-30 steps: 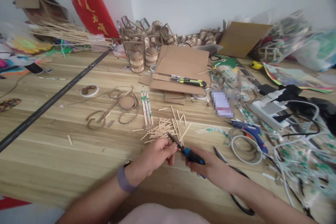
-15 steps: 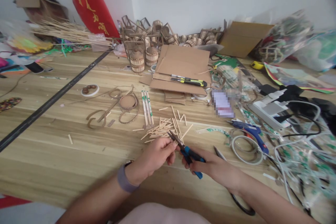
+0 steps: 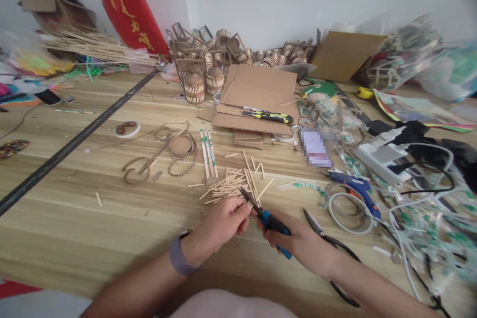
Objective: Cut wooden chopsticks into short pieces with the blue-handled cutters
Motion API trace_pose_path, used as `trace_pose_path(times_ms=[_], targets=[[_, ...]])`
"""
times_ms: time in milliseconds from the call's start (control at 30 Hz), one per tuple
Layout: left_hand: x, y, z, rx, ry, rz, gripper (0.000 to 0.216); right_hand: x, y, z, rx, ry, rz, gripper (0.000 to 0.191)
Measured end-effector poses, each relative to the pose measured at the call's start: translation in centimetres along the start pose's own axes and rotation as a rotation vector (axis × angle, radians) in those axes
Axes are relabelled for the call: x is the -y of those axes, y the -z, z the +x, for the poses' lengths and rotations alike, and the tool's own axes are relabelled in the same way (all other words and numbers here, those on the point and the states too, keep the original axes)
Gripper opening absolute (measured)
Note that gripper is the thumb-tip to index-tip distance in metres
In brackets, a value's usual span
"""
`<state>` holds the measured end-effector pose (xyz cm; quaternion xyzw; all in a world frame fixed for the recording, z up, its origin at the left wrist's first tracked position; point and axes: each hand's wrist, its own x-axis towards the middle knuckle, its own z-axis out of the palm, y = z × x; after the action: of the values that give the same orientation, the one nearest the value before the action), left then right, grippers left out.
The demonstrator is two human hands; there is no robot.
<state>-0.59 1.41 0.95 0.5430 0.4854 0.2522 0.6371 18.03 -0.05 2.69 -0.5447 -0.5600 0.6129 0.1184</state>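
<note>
My right hand (image 3: 298, 241) grips blue-handled pliers (image 3: 265, 213), whose dark jaws point up and left toward my left fingertips. My left hand (image 3: 219, 223) is pinched closed just beside the jaws; whatever it holds is too small to make out. A grey band sits on my left wrist. Just beyond both hands lies a loose heap of short wooden sticks (image 3: 231, 184) on the wooden table (image 3: 93, 218).
Black scissors (image 3: 320, 231) lie right of my right hand. A blue glue gun (image 3: 354, 186), tape ring and tangled cables crowd the right side. Cardboard sheets (image 3: 261, 94) with utility knives, small woven baskets (image 3: 203, 84) and cardboard rings (image 3: 181, 146) lie further back.
The pliers' handles have spread slightly apart compared with a second ago. Both hands have stayed in almost the same place above the table.
</note>
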Motion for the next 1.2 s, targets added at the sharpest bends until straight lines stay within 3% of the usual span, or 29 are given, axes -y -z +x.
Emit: trace_pose_path(times_ms=[167, 267, 333, 400, 500, 567, 700, 800, 867, 933, 1000, 1100, 1200], targets=[[-0.5, 0.4, 0.2, -0.032, -0.038, -0.089, 0.04, 0.1, 1.2, -0.4, 0.022, 0.076, 0.036, 0.022], [-0.3, 1.1, 0.3, -0.086, -0.087, -0.138, 0.041, -0.2, 3.0, -0.6, -0.087, 0.08, -0.001, 0.028], [0.0, 1.4, 0.4, -0.105, -0.091, -0.14, 0.041, -0.7, 4.5, -0.1, -0.262, 0.107, -0.19, 0.029], [0.1, 1.4, 0.4, -0.087, -0.073, -0.136, 0.039, -1.3, 5.7, 0.8, -0.524, 0.104, -0.531, 0.037], [-0.1, 1.0, 0.2, -0.044, -0.051, -0.109, 0.035, -2.1, 6.7, 2.7, -0.792, -0.03, -1.011, 0.049], [-0.4, 0.7, 0.0, -0.031, -0.047, -0.059, 0.032, -2.6, 6.7, 4.0, -0.838, -0.086, -1.152, 0.05], [-0.5, 0.9, -0.1, -0.029, -0.063, 0.072, 0.027, -3.3, 6.2, 5.6, -0.85, -0.058, -1.188, 0.051], [-0.3, 1.2, -0.1, -0.057, -0.089, 0.191, 0.028, -2.9, 6.1, 5.3, -0.922, 0.074, -1.206, 0.05], [-0.1, 1.2, -0.1, -0.091, -0.118, 0.292, 0.032, -1.9, 5.7, 4.4, -1.011, 0.354, -1.216, 0.04], [-0.1, 1.1, -0.1, -0.12, -0.158, 0.394, 0.034, -0.6, 4.8, 3.3, -0.962, 0.73, -1.237, 0.031], [-0.2, 0.9, -0.2, -0.138, -0.198, 0.494, 0.033, 0.5, 3.7, 2.6, -0.791, 0.949, -1.302, 0.023], [-0.1, 0.6, -0.4, -0.172, -0.241, 0.683, 0.025, 1.0, 2.1, 2.5, -0.651, 0.946, -1.361, 0.014], [0.4, 0.5, -0.4, -0.203, -0.288, 0.898, 0.021, 0.3, 1.3, 3.0, -0.616, 0.869, -1.367, 0.018]])
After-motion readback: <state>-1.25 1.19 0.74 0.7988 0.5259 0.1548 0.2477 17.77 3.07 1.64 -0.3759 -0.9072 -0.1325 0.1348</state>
